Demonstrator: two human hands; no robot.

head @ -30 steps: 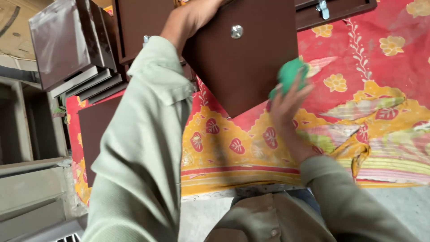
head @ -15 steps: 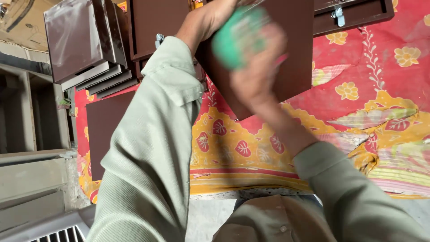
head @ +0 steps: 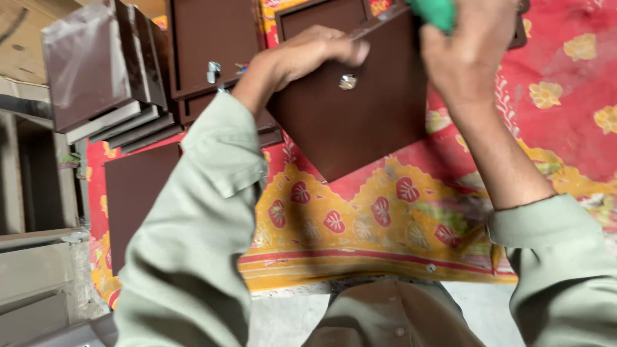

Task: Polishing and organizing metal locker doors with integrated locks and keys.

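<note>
Left hand [head: 315, 54] is gripping the brown door panel [head: 360, 115] tilted above the patterned cloth [head: 398, 218], right hand [head: 472, 48] is closing around a green pad [head: 437, 11] at the panel's top edge; wiping looks midway, stacked panels [head: 109, 83] sitting at cloth's far-left corner.

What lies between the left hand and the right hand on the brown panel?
In the head view, a round silver knob sits on the brown panel between the left hand and right hand.

floor [head: 289, 318]: pale concrete, bare strip at bottom | on it: red-and-yellow patterned cloth [head: 565, 122], spread flat | on cloth: flat brown panel [head: 132, 199] at left; stack of brown panels [head: 103, 71] top left; brown panels with metal latch [head: 212, 45] at top
</note>
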